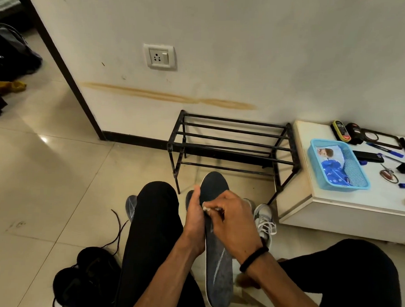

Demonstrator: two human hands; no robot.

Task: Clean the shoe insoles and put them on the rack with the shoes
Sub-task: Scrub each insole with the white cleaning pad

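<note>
Both hands curled — left [195, 219] grips insole [218, 253], right [231, 220] pinches wipe [206, 208].

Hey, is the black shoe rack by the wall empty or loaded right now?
Empty: both tiers of the shoe rack show only bare bars, with wall and floor visible through them.

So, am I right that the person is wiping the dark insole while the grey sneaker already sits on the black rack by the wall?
Not quite: the head view shows the grey sneaker on the floor in front of the black rack, whose bars hold nothing. The right hand does rub a small white wipe on the dark insole, steadied by the left hand.
</note>
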